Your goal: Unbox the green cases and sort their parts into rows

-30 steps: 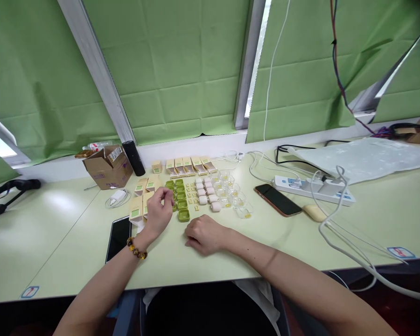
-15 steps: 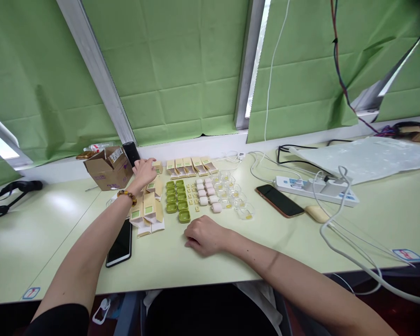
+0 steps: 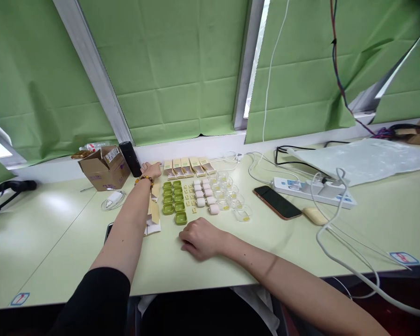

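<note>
My left hand [image 3: 151, 170] reaches to the back of the desk, over the spot of a small cream carton. Its thumb sticks out to the right and the other fingers bend down; what they grip is hidden. Under that forearm, further open cartons [image 3: 154, 215] show in part. My right hand [image 3: 200, 238] rests loosely curled on the desk, holding nothing, just in front of the green square trays [image 3: 181, 218]. Right of these trays lie small yellowish pieces [image 3: 191, 197], pale pink rounded pieces [image 3: 210, 200] and clear plastic cups [image 3: 242, 213], all in rows.
Several open cartons [image 3: 185, 168] line the back. At left stand a brown cardboard box [image 3: 107, 172] and a black cylinder [image 3: 129, 158], with a coiled white cable [image 3: 114, 199] nearby. To the right are a phone [image 3: 277, 202], a white power strip [image 3: 315, 191] and loose cables.
My left hand has moved slightly right and down over the small carton, and its forearm has swung right across the nearer cartons and phone. The right hand stays put.
</note>
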The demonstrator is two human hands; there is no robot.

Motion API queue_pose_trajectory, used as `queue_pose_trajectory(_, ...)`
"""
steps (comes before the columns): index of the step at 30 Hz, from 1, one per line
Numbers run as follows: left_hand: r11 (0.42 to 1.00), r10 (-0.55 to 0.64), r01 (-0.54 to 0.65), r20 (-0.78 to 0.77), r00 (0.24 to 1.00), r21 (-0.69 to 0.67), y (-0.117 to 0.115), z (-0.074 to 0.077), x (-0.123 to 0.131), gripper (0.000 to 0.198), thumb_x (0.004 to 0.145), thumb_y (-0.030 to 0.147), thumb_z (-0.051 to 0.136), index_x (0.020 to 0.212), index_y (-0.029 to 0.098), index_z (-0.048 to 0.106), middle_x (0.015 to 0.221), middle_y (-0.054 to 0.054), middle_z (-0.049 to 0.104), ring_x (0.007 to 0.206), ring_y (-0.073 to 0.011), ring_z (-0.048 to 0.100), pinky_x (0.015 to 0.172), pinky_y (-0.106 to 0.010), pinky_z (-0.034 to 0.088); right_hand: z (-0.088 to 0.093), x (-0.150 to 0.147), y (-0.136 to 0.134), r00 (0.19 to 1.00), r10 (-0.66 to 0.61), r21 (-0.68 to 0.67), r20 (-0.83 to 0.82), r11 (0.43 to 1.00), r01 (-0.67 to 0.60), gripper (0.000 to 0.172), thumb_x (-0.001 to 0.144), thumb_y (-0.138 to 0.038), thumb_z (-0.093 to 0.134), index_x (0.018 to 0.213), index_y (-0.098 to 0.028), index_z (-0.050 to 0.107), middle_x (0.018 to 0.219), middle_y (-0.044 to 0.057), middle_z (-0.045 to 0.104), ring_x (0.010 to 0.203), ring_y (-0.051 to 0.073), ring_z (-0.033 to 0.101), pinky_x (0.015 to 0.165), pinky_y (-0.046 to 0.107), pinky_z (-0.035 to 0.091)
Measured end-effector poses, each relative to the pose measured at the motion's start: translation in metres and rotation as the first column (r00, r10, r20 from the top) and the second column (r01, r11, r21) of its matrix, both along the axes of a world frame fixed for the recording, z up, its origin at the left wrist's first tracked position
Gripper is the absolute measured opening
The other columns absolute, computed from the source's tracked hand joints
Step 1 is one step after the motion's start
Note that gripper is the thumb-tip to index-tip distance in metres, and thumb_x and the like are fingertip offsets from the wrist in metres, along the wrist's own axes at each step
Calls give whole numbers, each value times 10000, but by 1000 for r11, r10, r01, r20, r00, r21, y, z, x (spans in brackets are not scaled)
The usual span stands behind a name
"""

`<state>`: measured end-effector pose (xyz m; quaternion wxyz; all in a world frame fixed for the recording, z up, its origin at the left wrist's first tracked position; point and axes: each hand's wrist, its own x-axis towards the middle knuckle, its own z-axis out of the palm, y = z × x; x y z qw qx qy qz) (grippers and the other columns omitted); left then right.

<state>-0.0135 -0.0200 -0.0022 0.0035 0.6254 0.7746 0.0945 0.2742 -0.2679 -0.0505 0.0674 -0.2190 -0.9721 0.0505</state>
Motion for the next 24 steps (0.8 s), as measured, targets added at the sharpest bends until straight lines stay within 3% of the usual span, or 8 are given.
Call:
queue_pose_trajectory(4,999,44,-44,19,999,13,7,-4,4,543,912,401,655,1436,272,601,1452,-213,538,1359,-455,481,1054,-611,442,0,0,0,1000,13,18,-2,1000,-13,192,964,-360,617,885,-197,681,860,51,773,754,204,678,607,321,258)
queue_pose_trajectory(10,997,69,-70,24,997,32,8,-6,1,453,1013,419,682,1394,184,612,1423,-124,623,1237,-283,652,1038,-522,577,-1,-1,-1,1000,21,36,19,999,-22,216,974,-380,601,936,-189,695,886,69,782,781,229,708,615,316,313)
queue_pose_trajectory(15,998,9,-13,54,998,62,7,-1,4,436,1014,414,685,1377,181,622,1401,-121,637,1207,-273,668,1015,-508,592,1,-3,-1,999,34,48,19,998,-35,216,979,-375,589,952,-192,700,877,69,786,768,234,715,607,320,322)
queue_pose_trajectory(18,994,-57,48,83,995,102,0,6,5,453,1005,387,662,1403,173,621,1372,-152,648,1267,-315,627,1060,-524,543,2,-3,-1,999,33,48,22,998,-34,215,980,-376,592,956,-192,700,882,68,787,768,232,717,603,319,323)
queue_pose_trajectory(21,980,-111,93,97,989,177,-12,18,6,528,949,311,632,1451,155,589,1268,-197,674,1352,-374,529,1104,-519,473,2,-3,-1,999,32,52,12,998,-32,210,971,-382,601,947,-195,694,872,60,783,754,226,707,590,319,292)
queue_pose_trajectory(24,949,-153,120,95,984,291,-28,35,9,550,954,317,579,1476,160,501,1223,-188,656,1352,-356,462,1134,-500,427,1,-2,-1,1000,25,54,-12,998,-25,224,972,-402,603,940,-200,693,855,57,776,733,213,682,594,313,266)
